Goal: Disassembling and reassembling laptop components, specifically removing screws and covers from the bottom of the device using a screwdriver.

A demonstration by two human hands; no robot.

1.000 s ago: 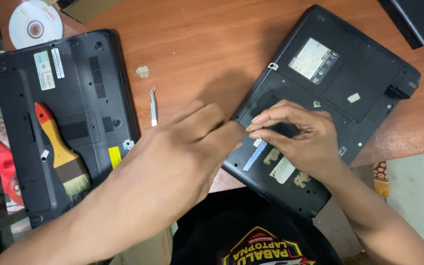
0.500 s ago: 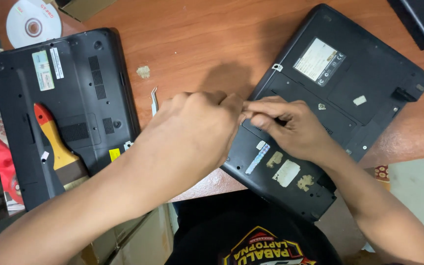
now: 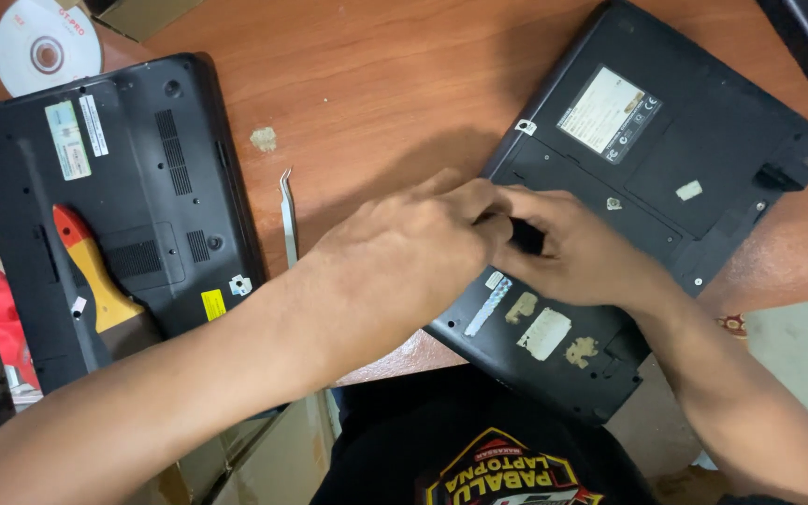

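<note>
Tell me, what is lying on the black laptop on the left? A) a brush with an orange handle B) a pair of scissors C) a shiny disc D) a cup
A: a brush with an orange handle lies on the left laptop; the disc lies beside it on the table.

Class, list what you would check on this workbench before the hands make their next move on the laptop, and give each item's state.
1. Laptop lies bottom up on the table: ok.
2. Its near corner is fully on the table: not ok, it overhangs the edge.
3. Left hand and right hand both on it: ok.
4. Tweezers within reach: ok.
5. What the fingers pinch: cannot tell, hidden.
</note>
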